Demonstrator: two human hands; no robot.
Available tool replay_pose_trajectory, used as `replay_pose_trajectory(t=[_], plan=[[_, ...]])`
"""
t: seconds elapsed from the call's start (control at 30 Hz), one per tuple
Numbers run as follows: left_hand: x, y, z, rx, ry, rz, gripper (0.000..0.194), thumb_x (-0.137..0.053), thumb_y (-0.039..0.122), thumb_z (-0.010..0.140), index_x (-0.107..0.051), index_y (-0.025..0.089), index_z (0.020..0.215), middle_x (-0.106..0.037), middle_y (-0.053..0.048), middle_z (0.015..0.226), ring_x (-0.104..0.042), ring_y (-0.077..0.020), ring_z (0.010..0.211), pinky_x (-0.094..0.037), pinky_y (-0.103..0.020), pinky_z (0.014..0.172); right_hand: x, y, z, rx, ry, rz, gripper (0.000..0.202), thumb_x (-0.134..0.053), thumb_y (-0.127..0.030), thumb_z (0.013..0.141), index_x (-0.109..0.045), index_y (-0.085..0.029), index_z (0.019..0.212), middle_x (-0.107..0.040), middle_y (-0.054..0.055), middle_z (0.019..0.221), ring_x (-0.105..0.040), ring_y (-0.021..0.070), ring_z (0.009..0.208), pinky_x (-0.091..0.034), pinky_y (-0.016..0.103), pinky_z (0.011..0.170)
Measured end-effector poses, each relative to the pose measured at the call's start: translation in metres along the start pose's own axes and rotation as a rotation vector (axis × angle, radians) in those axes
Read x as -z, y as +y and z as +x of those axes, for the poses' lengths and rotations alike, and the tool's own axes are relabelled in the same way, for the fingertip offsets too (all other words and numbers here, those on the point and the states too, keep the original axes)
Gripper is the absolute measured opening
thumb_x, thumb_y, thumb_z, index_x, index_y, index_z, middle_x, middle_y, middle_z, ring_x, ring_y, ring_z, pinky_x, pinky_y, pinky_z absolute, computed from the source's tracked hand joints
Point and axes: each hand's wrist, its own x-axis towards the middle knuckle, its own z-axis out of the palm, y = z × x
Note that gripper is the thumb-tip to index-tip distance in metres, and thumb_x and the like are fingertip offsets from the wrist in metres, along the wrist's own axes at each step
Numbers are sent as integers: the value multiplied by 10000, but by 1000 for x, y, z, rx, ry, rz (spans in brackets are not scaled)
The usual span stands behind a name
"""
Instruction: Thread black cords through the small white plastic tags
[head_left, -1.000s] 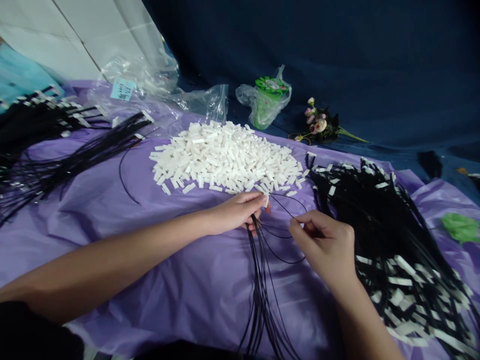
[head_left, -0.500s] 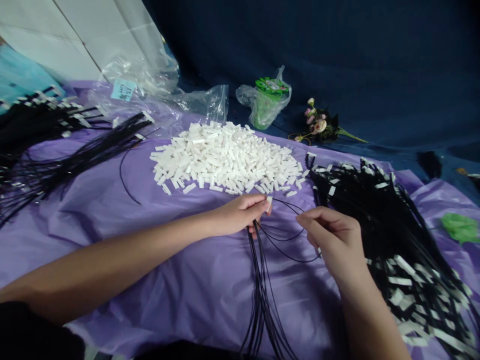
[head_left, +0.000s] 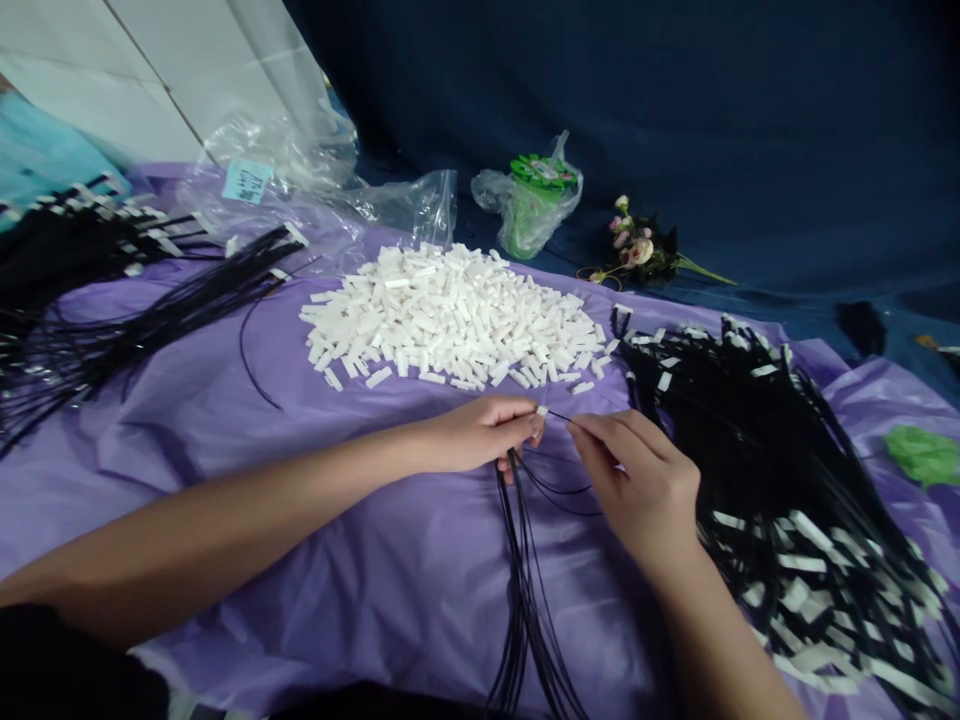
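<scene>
My left hand (head_left: 480, 436) pinches a small white plastic piece (head_left: 541, 411) at its fingertips and also grips a bundle of black cords (head_left: 525, 590) that trails toward me. My right hand (head_left: 637, 480) pinches the end of one thin black cord (head_left: 559, 416), held right against the white piece. Loops of that cord lie under both hands on the purple sheet (head_left: 337, 560). Just beyond the hands is a big heap of white plastic pieces (head_left: 450, 315).
A pile of black cords with white pieces fitted (head_left: 780, 470) lies at the right. More black cords (head_left: 112, 300) lie at the left. Clear plastic bags (head_left: 315, 170), a bagged green cup (head_left: 536, 200), small flowers (head_left: 637, 245) and a green scrap (head_left: 922, 455) are around.
My right hand has moved left and up, bringing the cord's end to the white piece in my left hand. The cord's loop has tightened. My left hand has barely moved.
</scene>
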Motion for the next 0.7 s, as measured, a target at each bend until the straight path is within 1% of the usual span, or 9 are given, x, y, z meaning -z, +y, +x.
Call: replay_pose_trajectory(t=[0.27,0.4,0.5,0.57,0.7], plan=[[1,-2,1,16,-27,-44,305,-435,451,908,-504,182,782,-468,50,635,-535,-77,523,-421,-223,521,-5,1,0,-33,-24,-7,98,-586,-169,893,-664,-171,953,-679,43,814,-630,126,675,-491,227,646],[2,-2,2,38,-31,-142,338,-450,490,901,-529,174,813,-458,48,625,-528,-80,521,-459,-248,559,-2,0,1,-55,-29,-23,98,-601,-185,882,-664,-170,955,-667,33,784,-608,116,630,-479,220,613],[2,-1,3,39,-7,-224,332,-482,513,880,-509,185,838,-427,61,610,-518,-85,508,-486,-271,564,0,0,2,-69,-15,6,94,-606,-175,871,-666,-168,942,-654,28,763,-601,112,624,-473,217,609],[2,-1,3,44,13,-246,309,-500,501,875,-493,194,846,-430,63,615,-517,-87,506,-494,-278,556,1,0,2,-83,-12,14,86,-605,-173,868,-668,-167,927,-644,26,742,-595,112,617,-468,218,606],[1,-1,3,53,19,-212,265,-525,454,876,-510,191,853,-460,49,634,-542,-95,530,-476,-259,541,-2,-2,2,-94,-18,-14,82,-599,-186,873,-669,-173,913,-638,24,721,-586,116,600,-460,222,583]])
